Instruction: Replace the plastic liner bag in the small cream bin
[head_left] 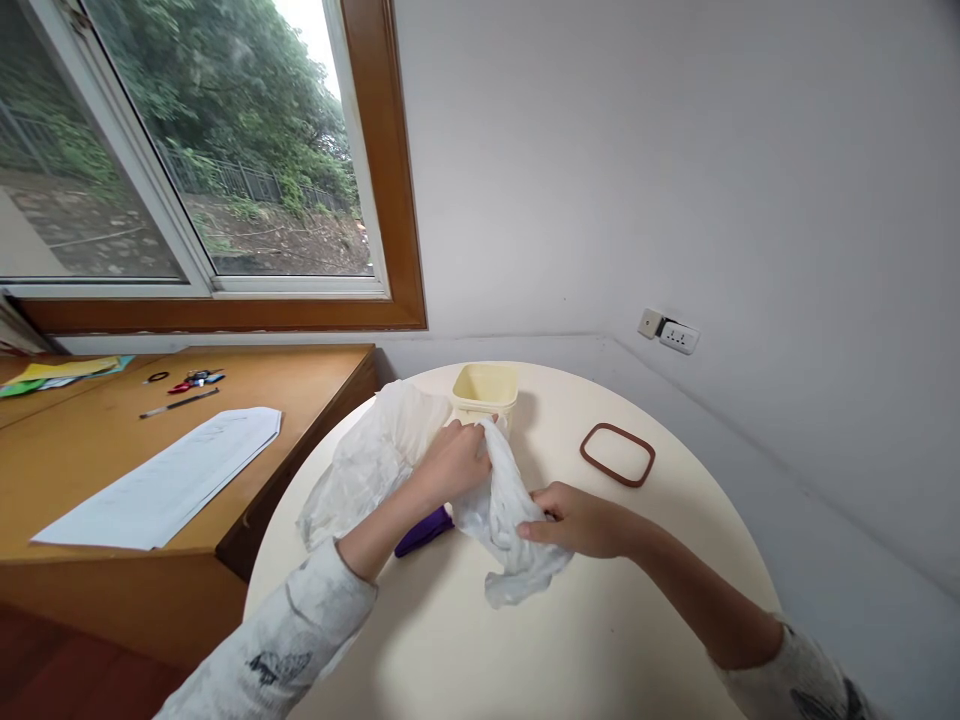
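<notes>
Left hand (pixel 459 462): fingers curled tightly around the upper end of a white plastic bag (pixel 506 515), knuckles up. Right hand (pixel 574 518): thumb and fingers pinched a lower fold of the same bag from its right side. The bag hung bunched and twisted between the two hands above the round tabletop (pixel 637 620), its loose end trailing toward the near side; contact of that end with the surface could not be judged. Both forearms came out of pale printed sleeves (pixel 300 620).

Just beyond the left hand stood a pale yellow bin (pixel 486 385), upright, mouth upward, its lower front partly hidden by the hand and the bag. To the left lay a larger heap of crumpled translucent plastic (pixel 367 460), next to the bin; any join with the held bag could not be made out. A folded purple item (pixel 424 532) lay partly under the left wrist. On the right, well apart from the bin, a brown rectangular frame with rounded corners (pixel 634 484) lay flat.

Farther left, a wooden tabletop (pixel 315 385) carried white papers (pixel 165 485), a pen (pixel 180 403) and coloured sheets (pixel 64 372). Wall socket (pixel 679 337) noted at right, window (pixel 247 150) at upper left.
</notes>
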